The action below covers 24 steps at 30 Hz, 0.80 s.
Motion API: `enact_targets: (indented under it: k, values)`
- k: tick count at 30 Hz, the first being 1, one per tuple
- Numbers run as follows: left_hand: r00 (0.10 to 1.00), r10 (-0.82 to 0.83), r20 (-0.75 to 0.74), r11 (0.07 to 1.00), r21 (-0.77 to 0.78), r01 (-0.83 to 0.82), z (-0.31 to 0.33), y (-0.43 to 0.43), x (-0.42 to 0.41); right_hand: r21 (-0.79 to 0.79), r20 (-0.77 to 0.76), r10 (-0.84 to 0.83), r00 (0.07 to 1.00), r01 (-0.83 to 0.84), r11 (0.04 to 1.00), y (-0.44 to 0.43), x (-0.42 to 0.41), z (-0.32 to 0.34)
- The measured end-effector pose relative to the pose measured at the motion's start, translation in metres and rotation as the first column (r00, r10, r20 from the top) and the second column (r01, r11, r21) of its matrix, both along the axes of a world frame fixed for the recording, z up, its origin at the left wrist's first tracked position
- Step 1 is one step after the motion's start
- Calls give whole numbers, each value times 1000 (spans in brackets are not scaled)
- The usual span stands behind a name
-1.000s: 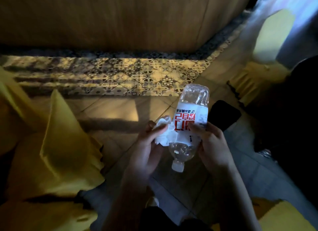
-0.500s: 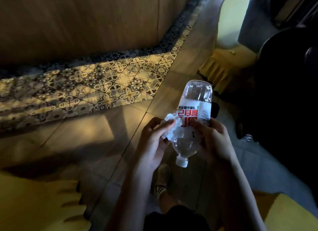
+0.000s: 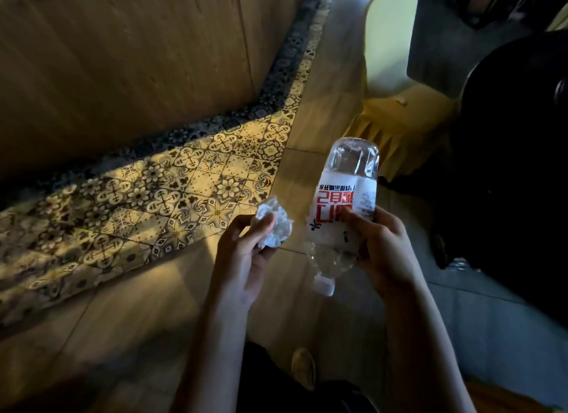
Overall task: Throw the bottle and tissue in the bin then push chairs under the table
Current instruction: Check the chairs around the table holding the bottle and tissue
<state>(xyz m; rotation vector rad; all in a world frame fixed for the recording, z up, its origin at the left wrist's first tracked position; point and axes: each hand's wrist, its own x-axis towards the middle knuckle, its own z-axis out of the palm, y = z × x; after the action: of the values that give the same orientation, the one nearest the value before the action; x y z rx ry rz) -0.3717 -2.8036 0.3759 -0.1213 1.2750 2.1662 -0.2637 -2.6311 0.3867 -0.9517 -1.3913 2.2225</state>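
A clear plastic water bottle (image 3: pixel 341 209) is held upside down in the right hand (image 3: pixel 381 252), the white cap (image 3: pixel 324 285) pointing down toward the floor and the base raised away from the wearer. The fingers of that hand are wrapped around the bottle's lower body, the thumb pressed over the white label with red characters (printed text is seen inverted). A crumpled white tissue (image 3: pixel 275 226) is pinched in the left hand (image 3: pixel 246 259), whose fingertips are closed on it with the thumb laid across its front. The tissue and the bottle are held just beside each other, a narrow gap being visible between them. Both forearms are seen reaching forward from the bottom of the view.

Beneath the hands a wood-toned floor (image 3: pixel 129 314) is seen, crossed by a band of patterned tiles (image 3: pixel 172 194) that runs along a wooden wall panel (image 3: pixel 129 62). A chair with a yellow pleated cover (image 3: pixel 396 120) stands at the upper right, beyond the bottle. A large dark rounded shape (image 3: pixel 516 166) fills the right side; what it is cannot be told in the dim light. A shoe tip (image 3: pixel 302 366) is visible low between the forearms.
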Motion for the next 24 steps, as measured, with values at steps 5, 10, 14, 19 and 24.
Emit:
enact_targets:
  k: [5,10,14,19,24]
  values:
    - [999,-12,46,998,-69,15,-19,48,-73,-8,74,-81,994,82,997,40,-58,-18]
    - [993,-114,24,989,-87,116,-32,104,-172,62,55,-156,986,153,986,87,-143,-19]
    - [982,-191,-10,977,-99,189,-26,149,-253,127,57,-231,971,222,967,117,-220,-12]
    - [974,-224,23,971,-79,225,-12,205,-333,138,73,-290,954,279,950,148,-286,4]
    - [945,-326,39,941,-85,328,-9,263,-372,142,95,-390,916,375,916,194,-316,5]
